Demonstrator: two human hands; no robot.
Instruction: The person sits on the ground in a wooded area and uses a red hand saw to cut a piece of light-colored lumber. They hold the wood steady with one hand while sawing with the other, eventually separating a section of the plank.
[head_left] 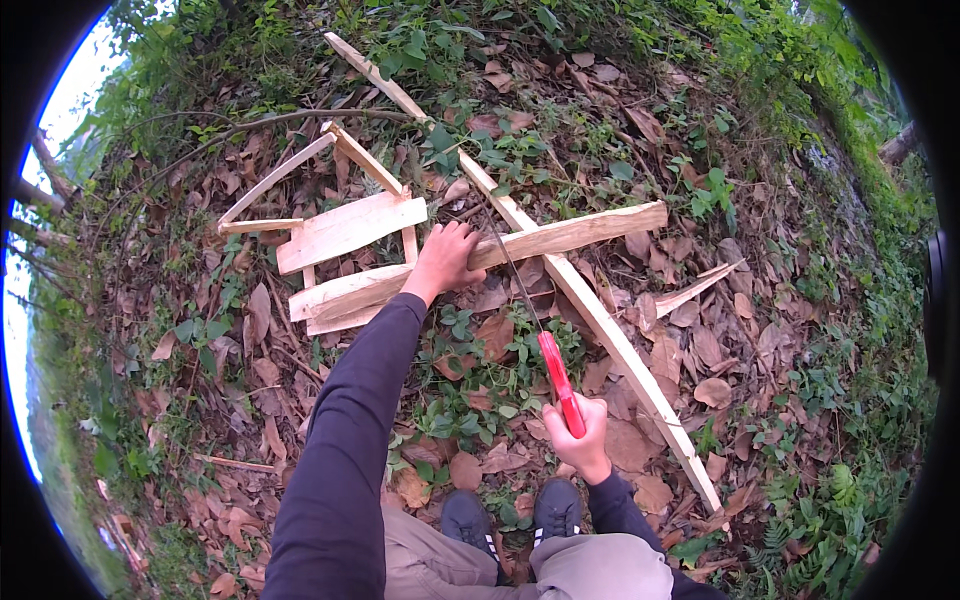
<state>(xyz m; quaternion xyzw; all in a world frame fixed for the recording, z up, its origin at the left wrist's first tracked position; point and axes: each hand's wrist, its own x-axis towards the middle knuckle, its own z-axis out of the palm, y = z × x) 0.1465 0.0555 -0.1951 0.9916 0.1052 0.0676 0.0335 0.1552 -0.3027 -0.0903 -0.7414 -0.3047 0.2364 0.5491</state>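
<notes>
A rough wooden plank (590, 232) lies crosswise over a long, thin wooden strip (620, 345). My left hand (447, 262) is closed over the plank, left of where the two cross. In my right hand (582, 438) is the red handle of a handsaw (558, 375), fingers wrapped round it. The thin saw blade slants away from me across the plank, just right of my left hand. Whether its teeth have cut into the wood is too small to tell. The plank's left end reaches over part of a pale wooden frame (365, 228) made of boards and sticks.
A split wood offcut (700, 288) lies on the leafy ground at the right. Behind the frame arches a thin bare branch (270, 122). Dry leaves and low green plants cover the slope. My shoes (510, 522) stand close below the saw.
</notes>
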